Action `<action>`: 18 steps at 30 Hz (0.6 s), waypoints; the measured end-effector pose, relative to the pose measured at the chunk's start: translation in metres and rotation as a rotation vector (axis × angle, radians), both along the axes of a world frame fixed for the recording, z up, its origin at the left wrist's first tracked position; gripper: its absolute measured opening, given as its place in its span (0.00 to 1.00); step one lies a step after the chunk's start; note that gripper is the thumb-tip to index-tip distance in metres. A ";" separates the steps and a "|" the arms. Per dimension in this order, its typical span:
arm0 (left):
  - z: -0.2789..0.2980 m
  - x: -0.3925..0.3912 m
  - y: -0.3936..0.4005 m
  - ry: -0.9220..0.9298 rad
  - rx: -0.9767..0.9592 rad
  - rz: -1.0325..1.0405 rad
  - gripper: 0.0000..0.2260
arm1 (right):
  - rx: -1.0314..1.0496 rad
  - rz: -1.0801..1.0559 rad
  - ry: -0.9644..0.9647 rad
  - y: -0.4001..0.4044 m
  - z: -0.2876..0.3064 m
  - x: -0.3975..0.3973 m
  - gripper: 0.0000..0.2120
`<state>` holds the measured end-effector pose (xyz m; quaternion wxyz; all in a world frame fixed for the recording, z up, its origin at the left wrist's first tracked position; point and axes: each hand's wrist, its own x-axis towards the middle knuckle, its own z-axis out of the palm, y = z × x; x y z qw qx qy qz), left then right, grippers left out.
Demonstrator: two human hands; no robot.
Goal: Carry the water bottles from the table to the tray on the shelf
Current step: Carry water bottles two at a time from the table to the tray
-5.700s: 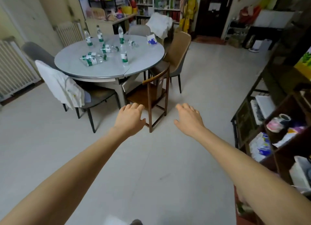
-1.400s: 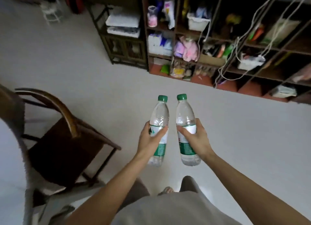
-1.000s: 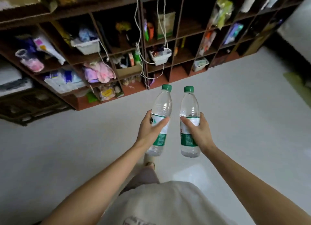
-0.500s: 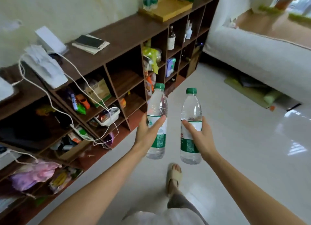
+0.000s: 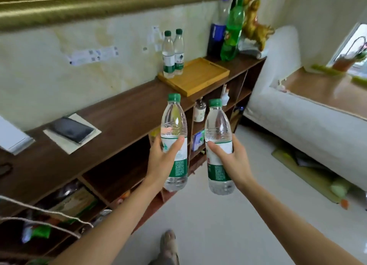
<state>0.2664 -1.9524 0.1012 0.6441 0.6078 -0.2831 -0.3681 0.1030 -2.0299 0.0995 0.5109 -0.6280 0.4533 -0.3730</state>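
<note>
My left hand (image 5: 161,162) grips a clear water bottle (image 5: 174,123) with a green cap and green label, held upright. My right hand (image 5: 232,161) grips a second, matching water bottle (image 5: 217,125), also upright. Both hang in front of the dark wooden shelf (image 5: 119,115), below and short of the wooden tray (image 5: 200,78) on its top. Two more green-capped bottles (image 5: 172,54) stand side by side at the tray's far left corner, near the wall.
Past the tray stand a tall green bottle (image 5: 233,29), a dark blue-labelled bottle (image 5: 217,28) and a gold figurine (image 5: 256,24). A phone on paper (image 5: 71,129) lies on the shelf top to the left. A white sofa (image 5: 309,113) stands to the right; my foot (image 5: 168,245) shows below.
I have moved closer along the shelf; the tray with its two bottles is now nearer and larger ahead. Both hands still hold their bottles upright.
</note>
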 end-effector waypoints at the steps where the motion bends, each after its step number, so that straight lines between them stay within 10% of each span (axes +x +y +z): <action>1: -0.001 0.012 -0.024 -0.011 -0.011 0.004 0.17 | -0.005 0.007 -0.007 -0.026 0.001 0.011 0.20; 18: 0.016 0.140 -0.369 -0.051 -0.149 0.049 0.24 | -0.094 0.057 -0.087 -0.387 0.034 0.156 0.18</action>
